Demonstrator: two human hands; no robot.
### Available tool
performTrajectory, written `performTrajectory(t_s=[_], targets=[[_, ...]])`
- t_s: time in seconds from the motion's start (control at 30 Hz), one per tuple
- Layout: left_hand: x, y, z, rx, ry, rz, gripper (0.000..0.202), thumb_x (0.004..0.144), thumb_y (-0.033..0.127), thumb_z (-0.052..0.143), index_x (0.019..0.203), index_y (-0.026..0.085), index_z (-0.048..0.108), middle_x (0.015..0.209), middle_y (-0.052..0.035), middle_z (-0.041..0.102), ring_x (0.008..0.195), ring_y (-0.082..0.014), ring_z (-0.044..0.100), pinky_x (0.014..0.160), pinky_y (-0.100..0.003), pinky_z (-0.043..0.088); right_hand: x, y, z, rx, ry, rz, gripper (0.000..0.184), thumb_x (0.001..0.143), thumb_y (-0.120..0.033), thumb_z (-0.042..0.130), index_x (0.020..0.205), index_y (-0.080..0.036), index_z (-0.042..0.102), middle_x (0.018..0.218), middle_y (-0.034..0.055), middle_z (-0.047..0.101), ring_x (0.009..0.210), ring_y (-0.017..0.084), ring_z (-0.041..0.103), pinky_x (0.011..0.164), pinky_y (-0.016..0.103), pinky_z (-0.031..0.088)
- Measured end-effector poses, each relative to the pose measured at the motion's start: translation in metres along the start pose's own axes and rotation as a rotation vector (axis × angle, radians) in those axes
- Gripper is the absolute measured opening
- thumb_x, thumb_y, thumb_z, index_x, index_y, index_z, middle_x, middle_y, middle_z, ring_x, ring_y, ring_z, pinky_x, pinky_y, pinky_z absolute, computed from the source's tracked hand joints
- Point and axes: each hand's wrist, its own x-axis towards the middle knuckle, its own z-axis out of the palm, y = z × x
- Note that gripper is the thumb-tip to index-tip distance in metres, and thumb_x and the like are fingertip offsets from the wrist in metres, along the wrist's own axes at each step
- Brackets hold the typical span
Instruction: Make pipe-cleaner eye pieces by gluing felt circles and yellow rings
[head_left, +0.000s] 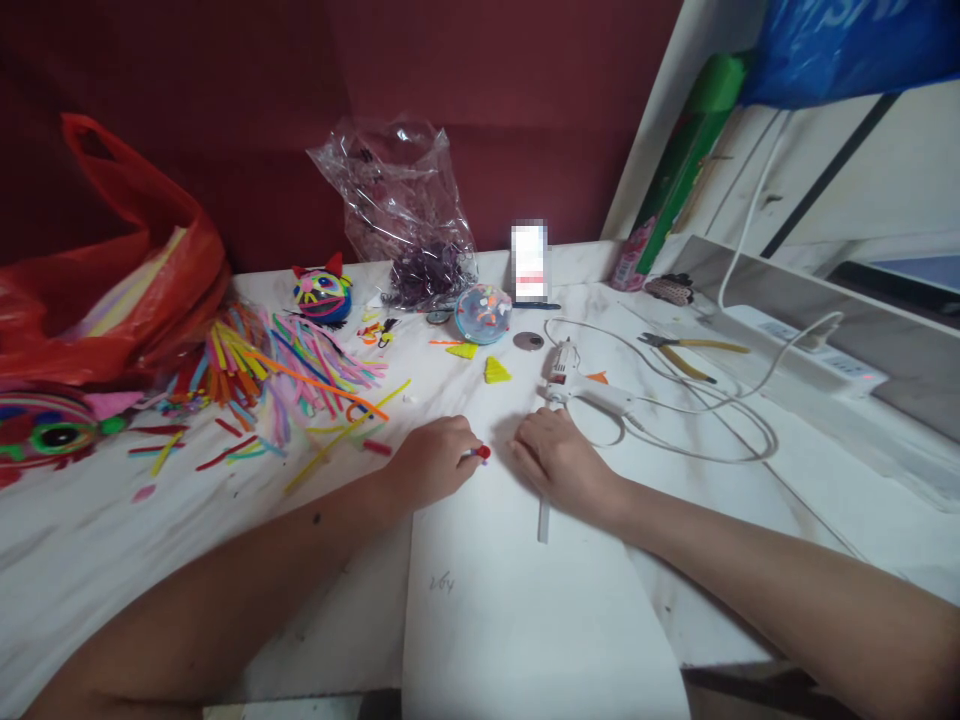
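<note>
My left hand (433, 460) rests on the white table, fingers curled in a pinch around a small red piece (483, 453) that sticks out toward the right. My right hand (559, 458) lies knuckles up just right of it, fingers bent; a white stick (543, 520) runs out from under it toward me, and I cannot make out whether the fingers grip it. Both hands sit at the top edge of a white sheet of paper (525, 620). A white glue gun (581, 385) lies just beyond my right hand.
Several coloured pipe cleaners (285, 375) spread at the left beside a red plastic bag (112, 290). A small cat-face ball (322, 292), a clear bag (409, 220), a decorated round ball (484, 312), yellow triangles (495, 372), pliers (690, 350) and a power strip (810, 350) lie farther back.
</note>
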Motion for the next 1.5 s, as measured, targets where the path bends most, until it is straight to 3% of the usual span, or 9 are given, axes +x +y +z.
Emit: performTrajectory(t_s=[0.2,0.5,1.03,1.5], targets=[[0.000,-0.001,0.001,0.005,0.009,0.004,0.017,0.085,0.020,0.053,0.079,0.018,0.069,0.080,-0.0022,0.060,0.079,-0.0139,0.058,0.070,-0.023,0.042,0.000,0.002,0.000,0.053,0.067,0.032,0.021,0.086,-0.019,0.044,0.065,-0.020,0.044,0.064,0.0033,0.052,0.066,0.017,0.045,0.066,0.031,0.032],[-0.001,0.000,0.000,0.027,0.000,0.007,0.018,0.085,0.021,0.052,0.077,0.017,0.068,0.079,-0.0018,0.060,0.078,-0.0136,0.058,0.069,-0.023,0.041,0.000,0.002,0.000,0.071,0.025,0.048,0.023,0.088,-0.021,0.043,0.064,-0.020,0.043,0.066,0.0034,0.052,0.067,0.018,0.045,0.067,0.032,0.033],[0.000,-0.002,0.001,-0.017,-0.012,0.006,0.016,0.085,0.019,0.053,0.084,0.017,0.070,0.084,-0.0037,0.062,0.083,-0.0153,0.059,0.073,-0.024,0.044,0.006,0.025,-0.013,0.370,0.338,0.347,0.016,0.088,-0.027,0.041,0.074,-0.022,0.048,0.072,0.0020,0.057,0.071,0.017,0.052,0.067,0.031,0.041],[0.000,-0.006,0.002,-0.070,0.024,-0.026,0.010,0.080,0.018,0.058,0.084,0.015,0.067,0.080,-0.0038,0.062,0.076,-0.0147,0.058,0.067,-0.024,0.043,0.003,0.028,-0.007,0.370,0.308,0.348,0.014,0.086,-0.026,0.044,0.076,-0.021,0.053,0.074,0.0021,0.059,0.070,0.017,0.052,0.068,0.031,0.042]])
